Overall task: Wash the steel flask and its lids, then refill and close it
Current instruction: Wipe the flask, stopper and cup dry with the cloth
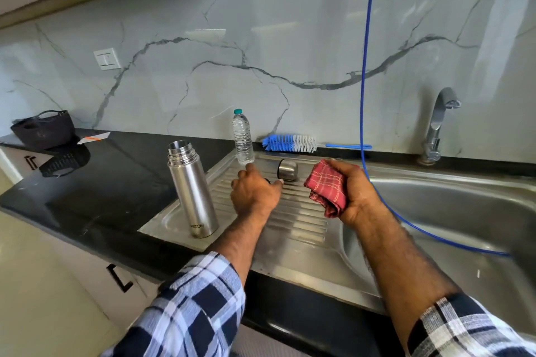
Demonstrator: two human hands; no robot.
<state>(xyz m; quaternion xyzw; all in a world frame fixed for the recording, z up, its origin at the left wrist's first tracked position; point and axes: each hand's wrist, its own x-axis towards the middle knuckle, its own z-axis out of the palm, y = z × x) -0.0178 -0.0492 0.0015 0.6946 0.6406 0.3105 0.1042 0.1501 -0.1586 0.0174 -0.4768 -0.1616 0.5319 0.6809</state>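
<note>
The steel flask (193,191) stands upright and uncapped on the sink's ribbed drainboard (301,220), its steel lid (287,170) lying nearby. The left hand (255,190) curls its fingers around a small dark object beside that lid, while the right hand (352,193) grips a folded red cloth (327,190).

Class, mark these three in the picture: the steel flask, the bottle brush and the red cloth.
steel flask (193,191): head view, middle of its body.
bottle brush (290,143): head view, on the bristles.
red cloth (327,190): head view, the folded face.
</note>
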